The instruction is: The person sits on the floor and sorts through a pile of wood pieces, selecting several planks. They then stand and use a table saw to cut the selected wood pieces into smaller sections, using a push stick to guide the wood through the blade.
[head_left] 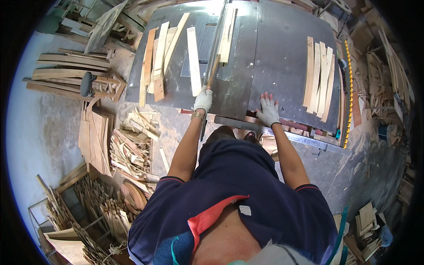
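My left hand (203, 99), in a pale work glove with fingertips bare, is closed round the near end of a narrow brown wooden stick (214, 70). The stick lies along a long dark metal rail (217, 37) that crosses the table. My right hand (268, 110), gloved the same way, rests flat near the front edge of the dark metal table (282, 53), fingers spread and holding nothing. Left of the rail lies a single pale wood strip (193, 62), its near end beside my left hand. Past the stick, more pale strips (228, 35) lie against the rail's right side.
Several wood strips (159, 57) lie at the table's left, and another group (319, 79) at its right. A metal bar (304, 140) runs along the front edge. Offcuts (130, 152) are heaped on the floor at left. Yellow toothed edging (350, 88) stands beyond the right side.
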Action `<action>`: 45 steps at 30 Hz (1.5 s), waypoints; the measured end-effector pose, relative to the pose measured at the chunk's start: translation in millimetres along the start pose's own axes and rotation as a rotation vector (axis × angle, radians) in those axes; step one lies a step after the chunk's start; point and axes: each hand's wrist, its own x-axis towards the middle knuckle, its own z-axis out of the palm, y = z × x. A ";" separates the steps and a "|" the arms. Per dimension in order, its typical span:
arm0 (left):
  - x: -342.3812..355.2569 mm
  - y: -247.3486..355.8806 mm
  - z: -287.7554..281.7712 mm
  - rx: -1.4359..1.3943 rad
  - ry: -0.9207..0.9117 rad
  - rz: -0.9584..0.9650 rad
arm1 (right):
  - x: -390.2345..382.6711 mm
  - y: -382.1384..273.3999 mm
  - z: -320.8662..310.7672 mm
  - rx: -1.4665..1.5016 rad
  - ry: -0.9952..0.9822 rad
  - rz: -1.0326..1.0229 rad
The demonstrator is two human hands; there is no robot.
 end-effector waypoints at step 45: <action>155.6 92.5 2.7 0.032 -0.055 -0.040 | 27.2 6.9 -56.7 0.427 -0.115 0.070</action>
